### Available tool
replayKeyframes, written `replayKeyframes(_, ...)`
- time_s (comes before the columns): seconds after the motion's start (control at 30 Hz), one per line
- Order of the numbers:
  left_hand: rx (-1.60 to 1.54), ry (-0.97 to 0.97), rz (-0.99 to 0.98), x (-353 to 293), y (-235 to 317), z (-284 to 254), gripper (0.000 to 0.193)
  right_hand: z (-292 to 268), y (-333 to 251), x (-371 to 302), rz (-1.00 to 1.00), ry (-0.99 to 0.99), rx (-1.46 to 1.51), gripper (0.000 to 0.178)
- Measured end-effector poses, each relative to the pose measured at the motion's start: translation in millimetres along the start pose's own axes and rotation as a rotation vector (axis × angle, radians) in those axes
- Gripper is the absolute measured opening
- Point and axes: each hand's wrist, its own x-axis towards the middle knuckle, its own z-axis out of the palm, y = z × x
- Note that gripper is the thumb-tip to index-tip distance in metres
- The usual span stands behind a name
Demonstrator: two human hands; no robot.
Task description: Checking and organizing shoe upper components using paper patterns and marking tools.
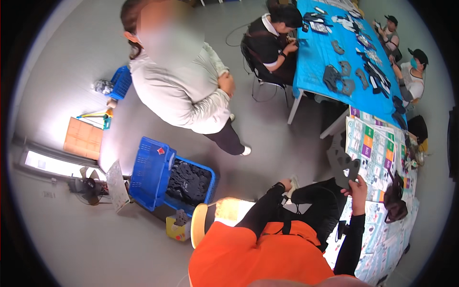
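My right hand [357, 192] is closed on the edge of a flat, dark grey cut-out piece [345, 167] with several holes. The piece is held up beside the paper-covered table [356, 143]. Over my lap, my left hand [286, 183] is closed at a small whitish thing [293, 185], too blurred to name. Its fingers are only partly visible.
A blue crate [213, 177] full of dark pieces stands left of my seat, with another blue crate [149, 167] against it. A yellow box [178, 231] sits nearby. One person [179, 91] stands ahead; others sit around the blue-covered table [311, 71] holding dark parts.
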Motion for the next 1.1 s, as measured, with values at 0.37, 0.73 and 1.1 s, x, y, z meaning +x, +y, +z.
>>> replayKeyframes(0.37, -0.009, 0.915, 0.569, -208, 175, -230, 0.056, 127, -70, 82, -0.172, -0.397, 0.273, 0.038)
replayKeyframes(0.73, -0.245, 0.898, 0.380, -183, 125, -194, 0.030, 100, -57, 125, -0.150, -0.628, 0.281, 0.024)
replayKeyframes(1.1, -1.054, 0.166, -0.632, -251, -314, 52, 0.042, 31, 100, 182, -0.033, -0.385, -0.231, 0.027)
